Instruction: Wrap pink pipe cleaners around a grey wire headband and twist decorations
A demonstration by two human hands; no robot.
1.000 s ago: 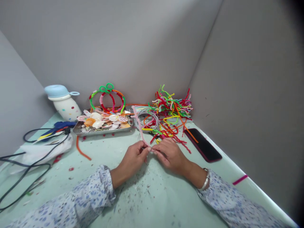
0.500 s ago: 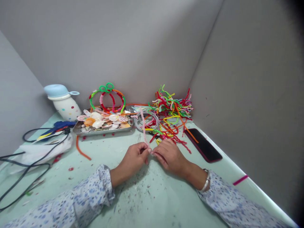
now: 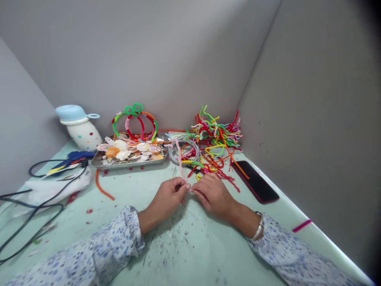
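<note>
A pale pink pipe cleaner [image 3: 180, 158] rises from the pinched thumb and finger of my left hand [image 3: 169, 195]. My right hand [image 3: 212, 196] is closed close beside it, fingertips pinching the lower end of the same pipe cleaner, which shows briefly between the two hands. What lies inside the right fingers is mostly hidden. Just beyond my hands lie a coil of grey wire [image 3: 195, 151], loose red pipe cleaners [image 3: 222, 172] and a tool with dark and yellow handles [image 3: 196, 173], partly covered.
A metal tray [image 3: 131, 167] of shells stands at the back, with pipe-cleaner rings [image 3: 142, 129] above it. A bottle [image 3: 85, 135], black cable [image 3: 32, 208] and plastic bag [image 3: 59, 190] are left. A pipe-cleaner bundle [image 3: 217, 129] and phone [image 3: 256, 182] lie right, near the table edge.
Both hands stay nearly in place, still pinching the pink pipe cleaner. Any shift of the fingers is very slight.
</note>
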